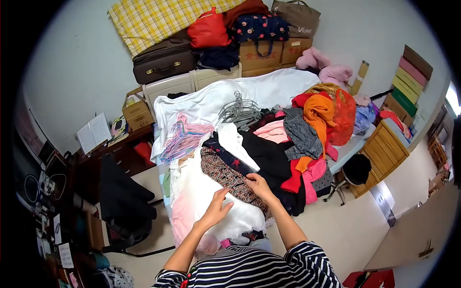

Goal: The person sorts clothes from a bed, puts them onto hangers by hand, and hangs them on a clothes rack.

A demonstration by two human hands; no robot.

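Note:
Clothes lie heaped on a bed. My left hand (217, 210) is over a white garment (192, 192), fingers apart, with nothing in it. My right hand (258, 186) is at the right edge of a brown patterned garment (225, 175), its fingers pressed together; what they hold, if anything, is too small to make out. Beside the patterned garment lie a dark navy piece (225, 156) and a white piece (235, 146). Black clothing (269, 161) spreads to the right of these. Pink and blue hangers (185, 137) and grey hangers (238, 111) rest farther back.
An orange cloth (319, 113) and a red bag (342, 120) sit at the heap's right. A chair with dark clothing (122, 192) stands left of the bed. A black-topped stool (357, 169) is near a wooden cabinet (384, 153). Suitcases and cartons (260, 57) line the back.

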